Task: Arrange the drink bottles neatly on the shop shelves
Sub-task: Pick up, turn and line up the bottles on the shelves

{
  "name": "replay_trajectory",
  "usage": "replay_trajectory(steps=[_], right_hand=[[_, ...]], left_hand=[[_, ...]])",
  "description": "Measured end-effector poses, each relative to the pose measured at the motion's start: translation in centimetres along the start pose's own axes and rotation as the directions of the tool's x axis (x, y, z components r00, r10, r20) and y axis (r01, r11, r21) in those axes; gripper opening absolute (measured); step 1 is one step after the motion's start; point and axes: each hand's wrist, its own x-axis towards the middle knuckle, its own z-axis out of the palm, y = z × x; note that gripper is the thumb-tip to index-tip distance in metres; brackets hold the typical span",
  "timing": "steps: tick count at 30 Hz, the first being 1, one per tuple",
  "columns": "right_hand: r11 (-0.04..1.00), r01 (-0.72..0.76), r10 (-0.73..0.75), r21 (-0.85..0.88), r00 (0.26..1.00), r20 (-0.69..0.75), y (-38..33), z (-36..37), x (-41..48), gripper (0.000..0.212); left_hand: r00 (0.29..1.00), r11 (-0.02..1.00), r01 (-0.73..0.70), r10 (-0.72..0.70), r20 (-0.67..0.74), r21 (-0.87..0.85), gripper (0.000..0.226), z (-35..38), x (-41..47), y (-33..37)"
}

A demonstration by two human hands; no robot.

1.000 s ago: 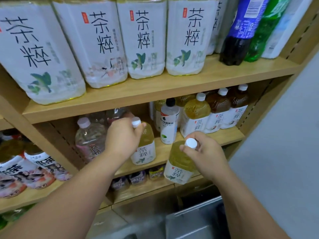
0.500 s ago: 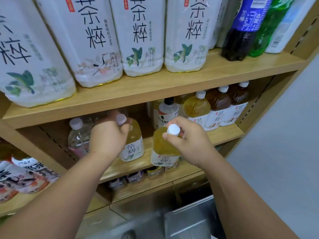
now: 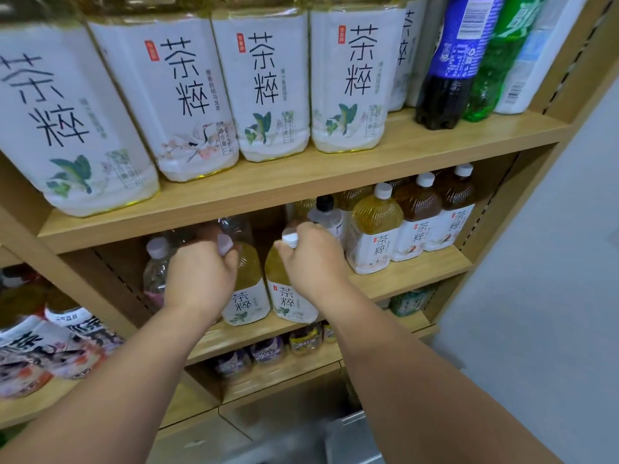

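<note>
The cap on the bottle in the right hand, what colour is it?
The cap is white, gripped by the right hand; the head view shows it.

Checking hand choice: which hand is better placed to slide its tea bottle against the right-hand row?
Likely the right hand: it grips the neck of the bottle nearest that row. The left hand holds the other bottle, farther left.
</note>
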Motion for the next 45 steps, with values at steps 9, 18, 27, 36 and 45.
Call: replay_trajectory(steps=[9,18,27,36,45], right_hand=[[1.0,-0.008,0.007,0.008,0.999,0.04,-0.3,0.1,0.7,0.032],[0.98,0.071,-0.056,0.186,0.995,-0.081,2.8,-0.3,-2.3,0.034],[0.898,0.313,-0.164,0.309,0.89,-0.425,-1.5,-8.6,-2.5,0.018],[0.926,0.276,-0.098,0.256,0.833,-0.545,-3.6,-16.4,2.1,0.033],[0.973,0.222,-0.217,-0.064,0.786,-0.578,-5.7,-15.2,2.8,0.073]], left_hand=[[0.997,0.998,0.066,-0.066,0.05,0.01,0.045,-0.4,0.0,0.3],[0.982,0.962,-0.161,0.134,-0.132,-0.222,0.04,-1.3,-3.8,0.8],[0.935,0.854,-0.326,0.226,-0.274,-0.405,0.039,-8.8,-4.1,4.7],[0.888,0.88,-0.368,0.238,-0.393,-0.299,0.046,-15.4,0.1,6.6],[0.721,0.918,-0.27,0.393,-0.57,0.291,0.04,-23.8,7.2,8.5]])
